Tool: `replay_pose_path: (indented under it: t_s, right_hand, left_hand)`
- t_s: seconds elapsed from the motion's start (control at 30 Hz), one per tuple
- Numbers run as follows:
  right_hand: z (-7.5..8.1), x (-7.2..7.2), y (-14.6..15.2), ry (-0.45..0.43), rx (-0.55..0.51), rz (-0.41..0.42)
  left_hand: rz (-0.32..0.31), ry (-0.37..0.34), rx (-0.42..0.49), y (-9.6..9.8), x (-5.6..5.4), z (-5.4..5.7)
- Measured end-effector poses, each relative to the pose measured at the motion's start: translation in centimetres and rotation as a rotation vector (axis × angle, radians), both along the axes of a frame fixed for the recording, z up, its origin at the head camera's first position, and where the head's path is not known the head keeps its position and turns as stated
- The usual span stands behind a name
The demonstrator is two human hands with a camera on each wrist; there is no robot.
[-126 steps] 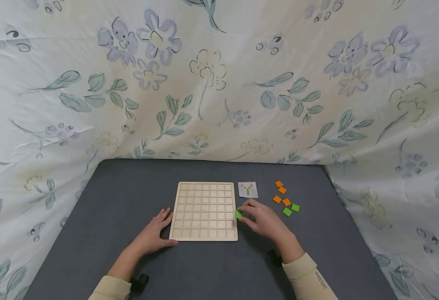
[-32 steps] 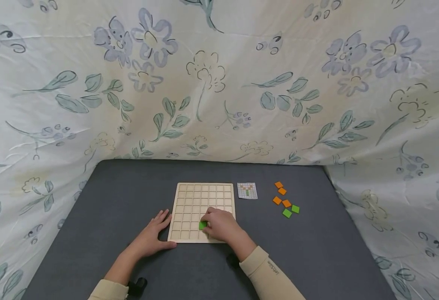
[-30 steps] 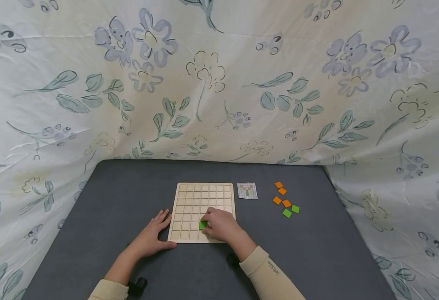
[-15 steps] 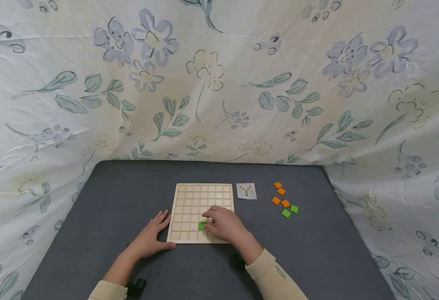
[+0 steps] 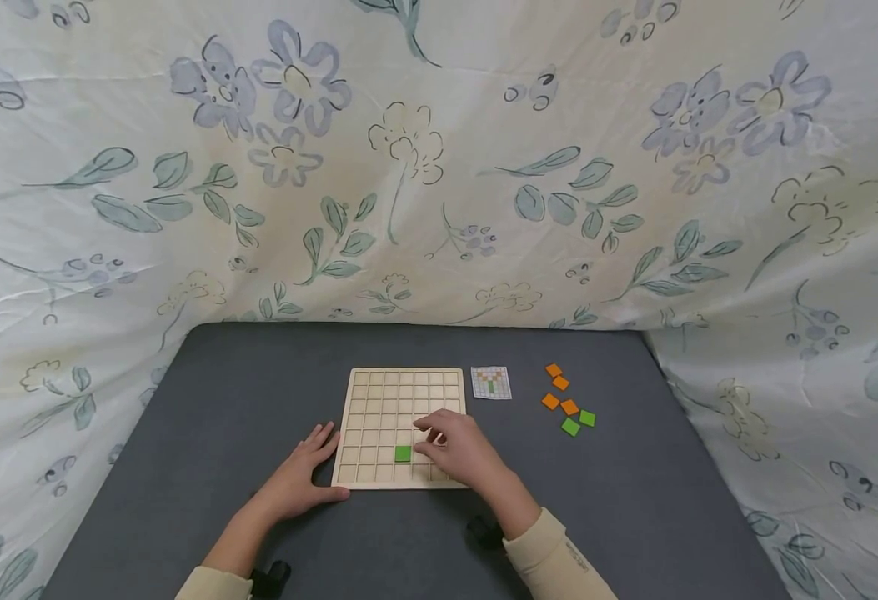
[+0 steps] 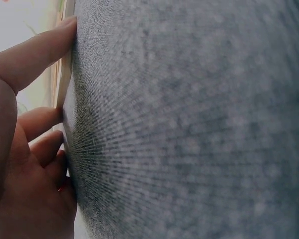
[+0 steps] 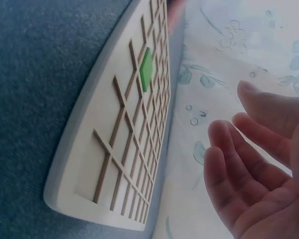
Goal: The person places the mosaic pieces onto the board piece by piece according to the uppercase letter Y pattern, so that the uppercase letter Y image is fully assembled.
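grey tabletop point(image 5: 363, 546) supports a gridded wooden board point(image 5: 388, 422), square tile point(image 5: 403, 453) atop.

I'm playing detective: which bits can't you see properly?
- Head view: some squares of the wooden board, hidden by the right hand.
- Head view: fine detail on the little card, too small.
- Left wrist view: some of the left hand, cut off by the left edge.
- Right wrist view: part of the wooden board, cut off by the top edge.
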State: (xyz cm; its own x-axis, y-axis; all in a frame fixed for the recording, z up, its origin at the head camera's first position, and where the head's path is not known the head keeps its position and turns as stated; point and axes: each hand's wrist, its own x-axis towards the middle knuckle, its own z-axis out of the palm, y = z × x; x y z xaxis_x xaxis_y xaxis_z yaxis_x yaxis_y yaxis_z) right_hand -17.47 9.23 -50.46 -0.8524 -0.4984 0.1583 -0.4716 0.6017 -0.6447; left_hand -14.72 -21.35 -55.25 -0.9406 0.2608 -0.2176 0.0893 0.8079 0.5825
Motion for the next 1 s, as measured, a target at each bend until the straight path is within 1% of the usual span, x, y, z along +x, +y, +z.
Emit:
replay_pose_path:
  t_s: [0.33, 0.53, 0.77, 0.9, 1.0]
  right_hand:
    - [0.7, 0.2, 0.5, 0.009, -0.043, -0.028]
    - [0.6, 0.2, 0.9, 0.017, -0.076, -0.041]
    - [0.4, 0.6, 2.5, 0.037, -0.076, -0.088]
    - [0.5, 0.9, 3.4, 0.071, -0.091, -0.110]
    - [0.6, 0.9, 4.0, 0.063, -0.092, -0.132]
  left_hand:
    - [0.014, 0.004, -0.011, 0.1, 0.1, 0.3]
    - [0.023, 0.012, -0.021, 0.1, 0.2, 0.5]
    - [-0.002, 0.015, -0.004, 0.3, 0.3, 0.4]
    - [0.004, 0.009, 0.003, 0.4, 0.5, 0.4]
    - [0.016, 0.007, -0.003, 0.4, 0.5, 0.4]
